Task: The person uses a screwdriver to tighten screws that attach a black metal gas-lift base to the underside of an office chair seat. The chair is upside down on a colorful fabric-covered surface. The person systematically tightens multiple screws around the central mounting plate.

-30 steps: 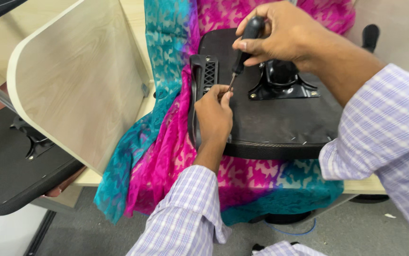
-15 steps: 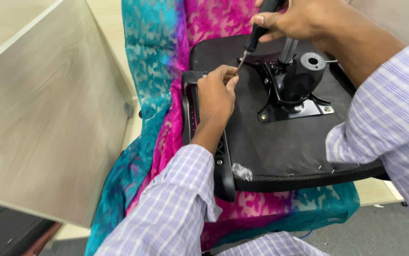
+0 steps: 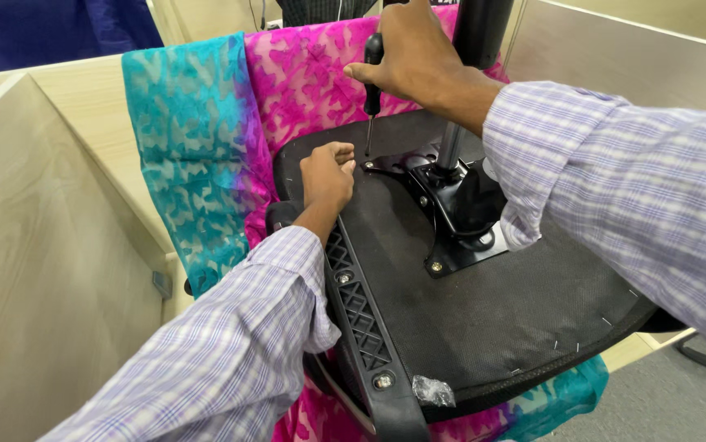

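Screw-driving step on upturned chair seat (image 3: 467, 327) — seat lies underside-up on pink and teal cloth (image 3: 205, 164) over desk. Your right hand (image 3: 406, 53) is wrapped tight round black screwdriver (image 3: 373, 82), tip hanging just above screw (image 3: 367, 164) at near corner of black mounting plate (image 3: 451, 213). Your left hand (image 3: 328, 173) rests on seat beside that corner, fingers curled, thumb and fingertips close by screw — can't tell if they pinch it. Next, I reckon: drop tip straight into screw head, keep shaft upright, press while turning. Other plate screws look seated.
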